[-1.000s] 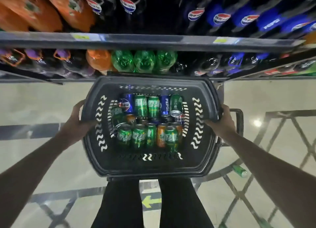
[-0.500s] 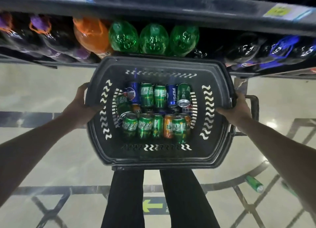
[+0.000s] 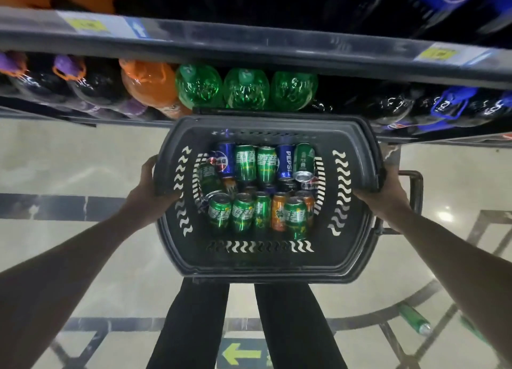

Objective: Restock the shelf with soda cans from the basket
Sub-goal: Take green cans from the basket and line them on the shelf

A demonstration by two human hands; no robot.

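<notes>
The shelf (image 3: 249, 40) ahead of you shows only bottles (image 3: 246, 87); no cans are on it that you can see, so restocking looks unstarted. You hold the basket (image 3: 266, 269) just before it, your left hand (image 3: 155, 187) and right hand (image 3: 388, 191) each gripping a side rim. The cans (image 3: 245, 162) all lie inside, green, blue and orange.

Basket (image 3: 357, 260) top is open, I can reach straight down onto the cans (image 3: 260, 191); they're packed tight, little gap between them. Both my hands are busy: left hand (image 3: 151, 187) and right hand (image 3: 388, 193) grip the side rims. Basket's far edge sits just below the shelf (image 3: 249, 40) lip. Bottles (image 3: 246, 89) fill the row under it wall to wall. Floor (image 3: 83, 161) open either side.
</notes>
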